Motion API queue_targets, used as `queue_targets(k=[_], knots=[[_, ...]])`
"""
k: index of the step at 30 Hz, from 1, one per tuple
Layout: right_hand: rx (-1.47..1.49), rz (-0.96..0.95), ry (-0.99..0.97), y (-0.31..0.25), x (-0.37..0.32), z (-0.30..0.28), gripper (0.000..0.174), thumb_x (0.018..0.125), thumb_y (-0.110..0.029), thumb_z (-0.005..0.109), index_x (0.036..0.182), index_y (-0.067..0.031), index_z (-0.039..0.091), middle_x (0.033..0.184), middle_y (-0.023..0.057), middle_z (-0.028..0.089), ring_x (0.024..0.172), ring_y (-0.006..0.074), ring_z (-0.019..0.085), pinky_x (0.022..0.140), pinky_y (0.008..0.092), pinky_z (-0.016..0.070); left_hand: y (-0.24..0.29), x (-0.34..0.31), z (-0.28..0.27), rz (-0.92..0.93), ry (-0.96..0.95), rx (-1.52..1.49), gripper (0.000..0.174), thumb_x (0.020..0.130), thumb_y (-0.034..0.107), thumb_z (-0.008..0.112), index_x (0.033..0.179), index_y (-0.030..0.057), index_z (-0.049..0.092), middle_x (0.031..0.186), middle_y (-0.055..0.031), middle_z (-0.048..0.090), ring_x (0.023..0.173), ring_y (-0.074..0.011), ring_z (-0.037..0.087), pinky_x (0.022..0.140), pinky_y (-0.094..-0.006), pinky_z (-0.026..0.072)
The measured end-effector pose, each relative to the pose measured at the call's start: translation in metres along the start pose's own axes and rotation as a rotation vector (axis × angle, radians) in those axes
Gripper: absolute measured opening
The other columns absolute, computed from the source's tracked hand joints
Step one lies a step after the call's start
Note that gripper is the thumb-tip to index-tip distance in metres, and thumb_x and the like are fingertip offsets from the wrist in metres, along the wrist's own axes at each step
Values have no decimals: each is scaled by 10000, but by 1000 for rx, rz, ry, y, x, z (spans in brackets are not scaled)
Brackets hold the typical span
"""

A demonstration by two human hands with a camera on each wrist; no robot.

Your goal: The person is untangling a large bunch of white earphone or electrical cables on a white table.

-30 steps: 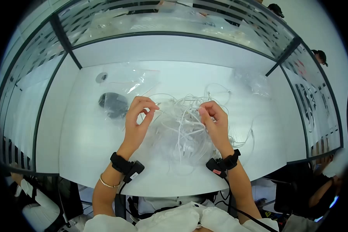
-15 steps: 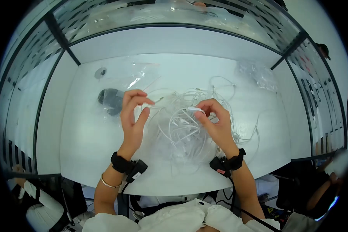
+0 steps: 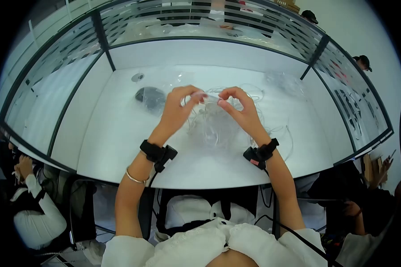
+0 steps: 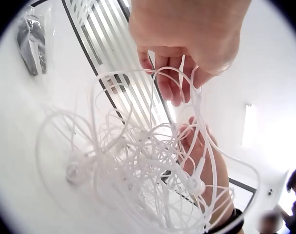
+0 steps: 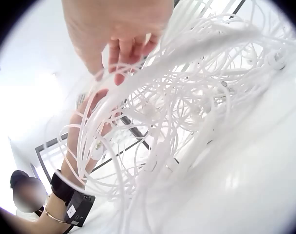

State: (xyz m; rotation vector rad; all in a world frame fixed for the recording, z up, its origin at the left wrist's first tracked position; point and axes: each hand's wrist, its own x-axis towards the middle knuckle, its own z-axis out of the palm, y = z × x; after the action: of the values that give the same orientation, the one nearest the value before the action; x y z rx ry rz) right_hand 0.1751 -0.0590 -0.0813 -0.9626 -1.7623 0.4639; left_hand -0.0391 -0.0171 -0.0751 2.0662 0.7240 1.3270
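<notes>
A tangle of white wired earphones (image 4: 138,161) lies heaped on the white table, with a round earbud (image 4: 194,186) hanging near its right side in the left wrist view. Above the heap, my left hand (image 3: 179,107) pinches a white earphone cable between thumb and fingertips. Close beside it, my right hand (image 3: 244,112) pinches a white earphone piece, thumb against forefinger. A short pale stretch of it spans the gap between the two hands. In the right wrist view, loops of cable (image 5: 172,63) cross in front of the right hand's fingertips.
A dark rounded object in clear plastic (image 3: 150,99) sits left of the heap, with a grey disc (image 3: 137,77) behind it. Crumpled clear plastic (image 3: 285,83) lies at the back right. Low partitions (image 3: 209,53) enclose the table. People sit on both sides.
My left hand was apart with fingers spread half a second ago; it has come across to the right hand and now pinches the cable. Both hands appear farther forward, and the head view has shifted.
</notes>
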Motion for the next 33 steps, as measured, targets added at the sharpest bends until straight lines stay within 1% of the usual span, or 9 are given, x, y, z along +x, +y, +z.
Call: queue_targets(k=[2, 5, 11, 15, 18, 21, 23, 26, 33], knots=[[-77, 0, -73, -3, -5, -1, 243, 836, -151, 685, 1065, -88, 638, 1066, 17, 640, 1000, 175, 546, 923, 334, 394, 0, -4, -9, -37, 63, -83, 179, 926, 109, 533, 874, -22, 644, 875, -65, 651, 887, -156, 588, 870, -287, 412], [-145, 42, -203, 15, -2, -7, 319, 842, -209, 681, 1142, -109, 636, 1191, 34, 612, 1120, 193, 518, 994, 352, 372, -13, -8, -21, 156, 240, -6, 171, 929, 96, 517, 888, -27, 628, 883, -66, 634, 879, -169, 592, 875, -280, 420], [-46, 173, -230, 32, -12, -18, 294, 858, -251, 669, 1115, -109, 651, 1162, 29, 635, 1142, 191, 539, 1027, 355, 368, -30, -14, -27, -192, 138, -424, 249, 949, 168, 480, 808, 21, 623, 630, -23, 550, 603, -88, 518, 658, -242, 411], [-168, 47, -211, 41, -11, -19, 226, 845, -238, 675, 1015, -88, 685, 888, 4, 611, 878, 135, 530, 833, 287, 407, -21, -14, -28, -311, -26, -355, 172, 922, 168, 530, 881, 27, 619, 517, 21, 472, 476, -66, 438, 517, -236, 380], [-258, 147, -181, 38, -8, -20, 190, 823, -230, 692, 943, -82, 697, 739, -12, 541, 747, 106, 466, 722, 275, 375, -10, -15, -18, -443, -163, -266, 185, 869, 178, 629, 1008, 61, 592, 497, 42, 417, 417, -61, 389, 408, -238, 337], [-334, 273, -275, 23, -9, -19, 176, 805, -232, 711, 904, -87, 702, 689, -24, 530, 715, 95, 462, 719, 274, 345, 6, -20, -15, -409, -350, -103, 214, 847, 196, 667, 1019, 93, 590, 507, 68, 392, 432, -54, 370, 418, -235, 353], [-473, 93, -276, 13, -16, -16, 169, 803, -247, 721, 882, -98, 707, 702, -26, 549, 713, 102, 467, 750, 279, 339, 9, -23, -13, -372, -399, 9, 238, 826, 249, 718, 968, 99, 600, 497, 62, 355, 450, -65, 325, 442, -250, 289], [-527, -64, -265, 9, -14, -16, 148, 812, -241, 722, 871, -106, 711, 724, -21, 580, 728, 114, 486, 794, 292, 331, 9, -23, -10, -240, -383, 147, 273, 809, 309, 751, 882, 88, 609, 477, 36, 316, 452, -80, 288, 481, -272, 223], [-434, -202, -43, 16, -11, -16, 75, 850, -145, 669, 823, -78, 690, 804, 7, 627, 763, 193, 562, 782, 319, 387, 5, -25, -9, -171, -255, 98, 137, 916, 159, 626, 884, 28, 609, 610, 21, 444, 531, -42, 314, 486, -227, 264]])
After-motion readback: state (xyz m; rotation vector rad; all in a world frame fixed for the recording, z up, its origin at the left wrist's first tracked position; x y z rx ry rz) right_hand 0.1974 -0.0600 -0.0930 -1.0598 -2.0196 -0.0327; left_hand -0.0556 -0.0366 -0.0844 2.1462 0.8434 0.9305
